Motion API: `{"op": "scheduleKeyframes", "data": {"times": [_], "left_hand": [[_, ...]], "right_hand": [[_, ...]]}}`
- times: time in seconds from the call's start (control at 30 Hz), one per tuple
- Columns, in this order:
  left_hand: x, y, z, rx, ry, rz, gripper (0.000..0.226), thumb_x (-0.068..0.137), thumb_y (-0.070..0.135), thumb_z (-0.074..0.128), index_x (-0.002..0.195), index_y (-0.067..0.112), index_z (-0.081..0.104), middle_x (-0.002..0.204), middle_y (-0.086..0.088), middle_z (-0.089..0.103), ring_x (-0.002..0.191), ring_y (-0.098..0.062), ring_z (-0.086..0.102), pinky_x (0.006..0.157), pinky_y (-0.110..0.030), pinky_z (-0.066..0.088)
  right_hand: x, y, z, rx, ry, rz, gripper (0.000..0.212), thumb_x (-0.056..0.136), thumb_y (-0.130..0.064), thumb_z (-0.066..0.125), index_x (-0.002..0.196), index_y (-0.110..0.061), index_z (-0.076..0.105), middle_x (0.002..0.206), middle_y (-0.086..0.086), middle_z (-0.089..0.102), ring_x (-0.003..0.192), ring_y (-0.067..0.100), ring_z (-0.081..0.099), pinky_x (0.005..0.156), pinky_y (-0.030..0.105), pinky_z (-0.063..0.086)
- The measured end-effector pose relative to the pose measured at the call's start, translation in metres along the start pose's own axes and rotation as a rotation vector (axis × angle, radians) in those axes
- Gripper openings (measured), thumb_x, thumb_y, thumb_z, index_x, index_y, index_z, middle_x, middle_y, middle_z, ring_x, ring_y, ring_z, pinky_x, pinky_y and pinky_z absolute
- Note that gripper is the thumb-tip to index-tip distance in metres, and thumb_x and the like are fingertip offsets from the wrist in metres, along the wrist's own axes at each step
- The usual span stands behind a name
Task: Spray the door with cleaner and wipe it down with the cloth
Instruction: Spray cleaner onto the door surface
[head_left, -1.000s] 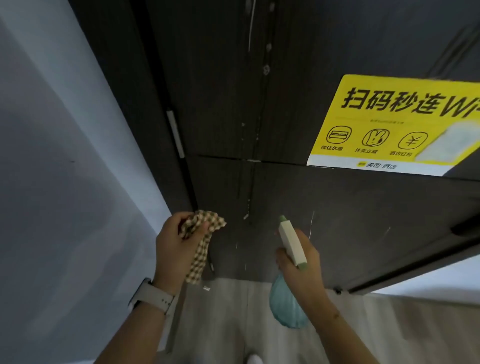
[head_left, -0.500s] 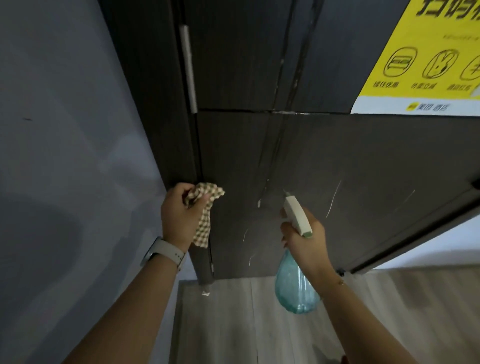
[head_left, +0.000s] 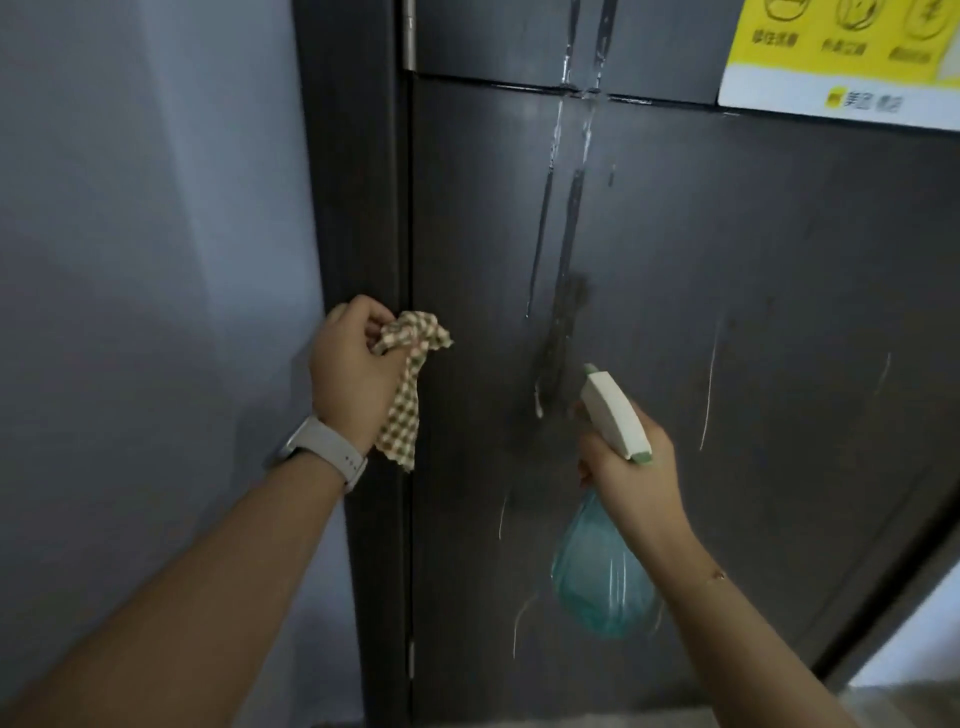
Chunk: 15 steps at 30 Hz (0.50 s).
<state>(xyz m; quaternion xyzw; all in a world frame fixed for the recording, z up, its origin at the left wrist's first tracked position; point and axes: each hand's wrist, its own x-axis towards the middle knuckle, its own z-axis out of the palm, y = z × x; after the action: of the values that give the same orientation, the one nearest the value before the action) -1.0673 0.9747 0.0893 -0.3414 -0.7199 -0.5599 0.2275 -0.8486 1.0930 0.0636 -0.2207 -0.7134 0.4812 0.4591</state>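
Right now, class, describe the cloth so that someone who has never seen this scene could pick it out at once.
Find the dark door streaked with running liquid. At its left edge, the left hand grips a crumpled cloth. It is checked brown and cream, unlike the teal spray bottle in the right hand.

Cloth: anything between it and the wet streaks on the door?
Nothing visible. The left hand holds the cloth bunched at the door's hinge edge; bare panel lies between it and the drips. The right hand and spray bottle sit lower right of the streaks, off that path.
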Motion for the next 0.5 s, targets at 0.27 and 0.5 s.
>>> {"op": "scheduleKeyframes", "data": {"times": [0.27, 0.5], "left_hand": [[-0.004, -0.014, 0.001, -0.065, 0.005, 0.014, 0.023, 0.074, 0.020, 0.083, 0.082, 0.006, 0.066, 0.078, -0.005, 0.066, 0.074, -0.016, 0.062, 0.070, -0.035, 0.055], [-0.007, -0.019, 0.004, -0.046, 0.014, 0.037, 0.023, 0.074, 0.024, 0.082, 0.080, 0.012, 0.064, 0.069, 0.011, 0.056, 0.066, -0.004, 0.054, 0.064, -0.024, 0.050]], "right_hand": [[-0.054, 0.074, -0.001, -0.014, 0.032, -0.005, 0.006, 0.079, -0.011, 0.057, 0.078, -0.007, 0.061, 0.059, 0.003, 0.053, 0.053, 0.018, 0.048, 0.050, 0.033, 0.040], [-0.089, 0.143, 0.012, -0.080, 0.041, 0.193, 0.013, 0.088, -0.006, 0.058, 0.075, -0.006, 0.059, 0.059, 0.007, 0.056, 0.056, 0.023, 0.052, 0.053, 0.036, 0.042]]}}
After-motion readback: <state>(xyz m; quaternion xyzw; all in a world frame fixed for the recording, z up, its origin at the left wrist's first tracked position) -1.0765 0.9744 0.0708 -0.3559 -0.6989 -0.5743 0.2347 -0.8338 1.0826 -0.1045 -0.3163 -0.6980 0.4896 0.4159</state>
